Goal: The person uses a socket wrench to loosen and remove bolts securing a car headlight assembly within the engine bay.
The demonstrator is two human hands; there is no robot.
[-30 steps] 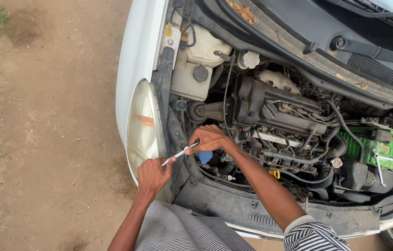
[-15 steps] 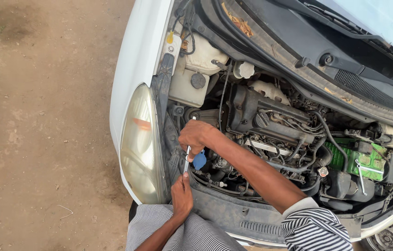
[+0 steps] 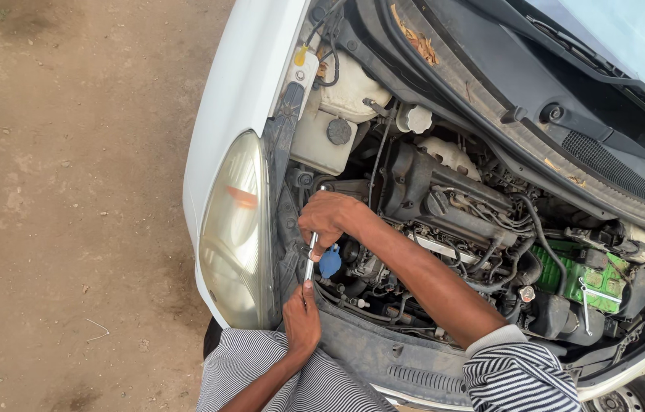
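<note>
wrench point(image 3: 310, 255) upright, gripped by both hands

Both hands point(image 3: 315, 267) gripping slim metal tool point(image 3: 310, 258), probably a wrench, beside headlight point(image 3: 235, 229)

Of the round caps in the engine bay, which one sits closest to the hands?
The blue cap, just beside the metal tool that both hands grip. The black cap and the white cap sit farther up, on and beside the white tank.
</note>
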